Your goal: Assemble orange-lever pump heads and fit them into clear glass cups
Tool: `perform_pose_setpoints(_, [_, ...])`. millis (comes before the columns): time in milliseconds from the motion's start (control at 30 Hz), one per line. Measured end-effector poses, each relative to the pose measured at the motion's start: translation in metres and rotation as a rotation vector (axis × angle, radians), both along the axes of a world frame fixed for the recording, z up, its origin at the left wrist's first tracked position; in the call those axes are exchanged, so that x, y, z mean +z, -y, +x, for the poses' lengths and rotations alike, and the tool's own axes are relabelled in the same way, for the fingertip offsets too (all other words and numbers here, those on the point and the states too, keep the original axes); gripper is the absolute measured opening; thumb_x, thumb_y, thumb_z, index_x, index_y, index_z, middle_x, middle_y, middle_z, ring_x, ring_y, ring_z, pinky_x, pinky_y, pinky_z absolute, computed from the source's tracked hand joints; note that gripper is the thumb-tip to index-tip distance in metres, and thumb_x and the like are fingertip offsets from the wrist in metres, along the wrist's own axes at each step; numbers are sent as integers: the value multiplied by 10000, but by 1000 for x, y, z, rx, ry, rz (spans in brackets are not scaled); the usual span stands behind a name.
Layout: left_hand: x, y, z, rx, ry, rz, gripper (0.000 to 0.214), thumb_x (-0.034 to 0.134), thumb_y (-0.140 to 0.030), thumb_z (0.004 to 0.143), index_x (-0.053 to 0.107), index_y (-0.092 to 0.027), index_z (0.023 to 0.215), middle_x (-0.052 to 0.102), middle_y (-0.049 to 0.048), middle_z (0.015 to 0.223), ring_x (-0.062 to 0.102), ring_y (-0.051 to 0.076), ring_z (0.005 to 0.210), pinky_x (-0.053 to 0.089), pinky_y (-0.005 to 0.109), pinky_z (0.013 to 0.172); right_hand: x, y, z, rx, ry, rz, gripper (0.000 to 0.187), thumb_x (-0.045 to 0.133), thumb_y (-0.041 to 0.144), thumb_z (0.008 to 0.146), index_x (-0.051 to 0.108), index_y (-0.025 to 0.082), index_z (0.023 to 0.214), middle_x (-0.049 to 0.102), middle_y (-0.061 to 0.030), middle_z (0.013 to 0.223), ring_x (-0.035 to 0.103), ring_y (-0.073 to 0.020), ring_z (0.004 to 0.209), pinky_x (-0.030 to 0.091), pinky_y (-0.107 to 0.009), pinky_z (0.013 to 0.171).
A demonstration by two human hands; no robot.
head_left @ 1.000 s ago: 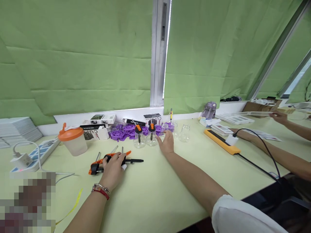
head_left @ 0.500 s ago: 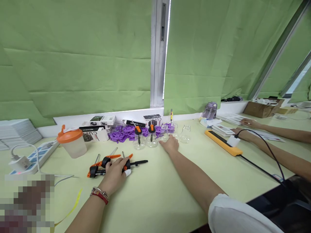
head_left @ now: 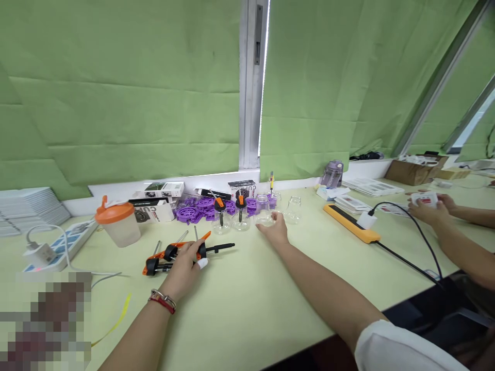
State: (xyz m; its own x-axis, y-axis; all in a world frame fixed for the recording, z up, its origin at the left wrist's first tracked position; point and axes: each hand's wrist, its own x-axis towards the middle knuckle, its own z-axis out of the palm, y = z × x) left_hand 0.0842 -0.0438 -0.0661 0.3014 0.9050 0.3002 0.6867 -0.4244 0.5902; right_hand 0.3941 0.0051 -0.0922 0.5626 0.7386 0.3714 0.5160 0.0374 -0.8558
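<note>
My left hand (head_left: 184, 264) rests fingers-down on a bunch of orange-and-black tube caps (head_left: 174, 254) lying on the pale green table (head_left: 247, 309); one fingertip wears a white cot. My right hand (head_left: 275, 230) reaches far forward, fingers around an empty clear glass bottle (head_left: 263, 211). To its left stand two glass bottles with orange-black caps (head_left: 231, 215). Another empty glass bottle (head_left: 294, 210) stands to the right.
Purple plastic wheels (head_left: 201, 207) and small boxes (head_left: 158, 198) lie by the window sill. An orange-lidded cup (head_left: 116, 223) and a power strip (head_left: 58, 246) are at the left. A yellow power strip (head_left: 350, 222) with black cable and another person's hands (head_left: 429, 208) are at the right.
My right hand has shifted right from the capped bottles and closed on an empty bottle. My left hand stays on the caps. The other person's hands have drawn together with a small white item.
</note>
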Motion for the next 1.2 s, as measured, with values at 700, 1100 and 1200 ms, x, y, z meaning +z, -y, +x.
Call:
perform_pose_setpoints(700, [-1,5,0,-59,445,-122,510,633,-297,730,547,-238,1228,510,37,1100,528,185,1014,434,369,929,39,77,-18,819,417,78,564,595,71,606,528,240,1140,419,-77,1245,471,-217,1170,387,-374,1009])
perform_pose_setpoints(1100, [0,14,11,-176,320,-143,567,642,-299,746,524,-279,1301,524,51,1055,533,197,1011,432,384,951,36,89,-38,861,425,58,601,615,57,611,524,280,1162,435,-55,1243,551,-191,1030,465,-334,907])
perform_pose_setpoints(1200, [1,15,13,-181,333,-161,547,656,-306,731,559,-264,1267,526,50,1020,539,203,981,439,402,941,35,88,-39,858,433,74,600,623,57,604,530,279,1154,442,-56,1234,554,-191,1022,458,-342,921])
